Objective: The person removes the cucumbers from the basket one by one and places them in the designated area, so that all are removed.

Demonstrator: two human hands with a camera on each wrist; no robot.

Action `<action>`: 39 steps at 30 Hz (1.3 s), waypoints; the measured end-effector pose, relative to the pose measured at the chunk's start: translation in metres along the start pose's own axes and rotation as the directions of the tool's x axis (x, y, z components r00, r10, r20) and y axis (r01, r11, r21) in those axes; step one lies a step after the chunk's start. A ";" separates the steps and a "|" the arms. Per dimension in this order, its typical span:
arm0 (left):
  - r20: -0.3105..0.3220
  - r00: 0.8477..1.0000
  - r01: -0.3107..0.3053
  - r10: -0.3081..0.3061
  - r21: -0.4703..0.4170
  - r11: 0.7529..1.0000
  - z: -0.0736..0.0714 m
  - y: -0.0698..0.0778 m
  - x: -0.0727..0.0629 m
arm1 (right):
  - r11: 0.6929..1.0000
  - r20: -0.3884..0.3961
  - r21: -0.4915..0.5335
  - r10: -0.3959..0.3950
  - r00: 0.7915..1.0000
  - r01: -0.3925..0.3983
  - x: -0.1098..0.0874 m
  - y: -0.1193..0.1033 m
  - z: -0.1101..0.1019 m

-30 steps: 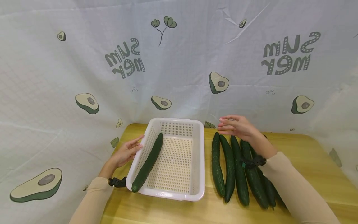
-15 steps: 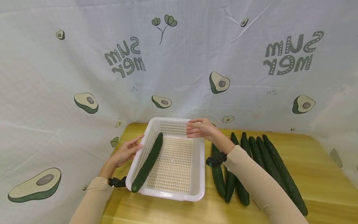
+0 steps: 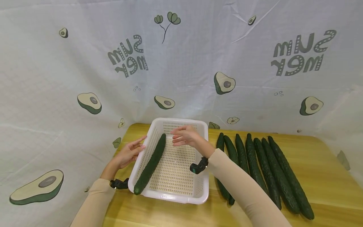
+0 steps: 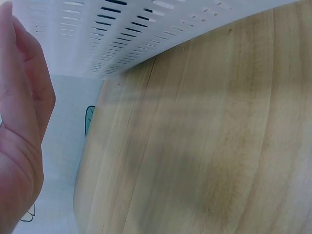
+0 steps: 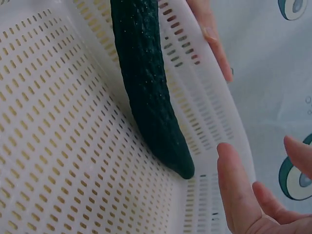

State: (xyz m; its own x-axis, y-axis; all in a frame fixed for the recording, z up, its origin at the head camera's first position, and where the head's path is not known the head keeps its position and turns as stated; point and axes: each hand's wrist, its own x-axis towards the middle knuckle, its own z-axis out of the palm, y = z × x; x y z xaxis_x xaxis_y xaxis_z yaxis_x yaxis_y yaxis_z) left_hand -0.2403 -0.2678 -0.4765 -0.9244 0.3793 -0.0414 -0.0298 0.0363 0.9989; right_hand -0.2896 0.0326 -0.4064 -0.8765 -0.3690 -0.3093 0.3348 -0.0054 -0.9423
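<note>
A single dark green cucumber (image 3: 151, 165) lies along the left side of a white perforated plastic basket (image 3: 205, 176), its near end propped on the front left corner. My left hand (image 3: 129, 154) rests against the basket's left rim with fingers extended; in the left wrist view the hand (image 4: 22, 112) shows beside the slotted wall. Over the basket's interior hovers my right hand (image 3: 185, 137), fingers spread and holding nothing. The right wrist view shows the right hand's fingers (image 5: 236, 190) near the far end of the cucumber (image 5: 148, 92).
To the right of the basket, several cucumbers (image 3: 279, 176) lie side by side on the wooden table (image 3: 317, 164), partly covered by the right forearm. A white sheet (image 3: 184, 63) printed with avocados hangs behind the table.
My right hand has moved left from above the row of cucumbers to over the basket, staying empty. The left hand and the cucumber in the basket have stayed put.
</note>
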 end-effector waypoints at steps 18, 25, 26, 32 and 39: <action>-0.001 1.000 0.002 -0.002 -0.009 1.000 0.001 0.000 0.001 | 0.992 -0.080 -0.041 0.112 0.991 -0.116 0.015 0.037 0.038; 0.000 1.000 0.000 0.000 -0.001 1.000 0.001 -0.001 0.002 | 0.978 -0.066 -0.042 0.201 0.977 -0.204 0.021 0.049 0.047; 0.000 1.000 0.000 0.000 -0.002 1.000 0.001 -0.001 0.002 | 0.976 -0.062 -0.039 0.213 0.975 -0.216 0.021 0.051 0.049; -0.002 1.000 -0.002 0.002 -0.007 1.000 0.000 -0.002 0.002 | 0.956 -0.003 0.018 0.294 0.956 -0.293 0.024 0.057 0.056; 0.005 1.000 -0.002 0.002 -0.003 1.000 -0.003 -0.003 0.004 | 0.946 0.039 0.031 0.322 0.946 -0.323 0.022 0.061 0.063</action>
State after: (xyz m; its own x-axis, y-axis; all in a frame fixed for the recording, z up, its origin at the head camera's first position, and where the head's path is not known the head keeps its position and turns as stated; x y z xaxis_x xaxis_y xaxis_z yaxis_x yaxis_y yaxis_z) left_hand -0.2451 -0.2687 -0.4799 -0.9226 0.3837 -0.0393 -0.0290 0.0327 0.9990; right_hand -0.2666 -0.0348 -0.4629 -0.7077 -0.3873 -0.5909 0.6106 0.0855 -0.7873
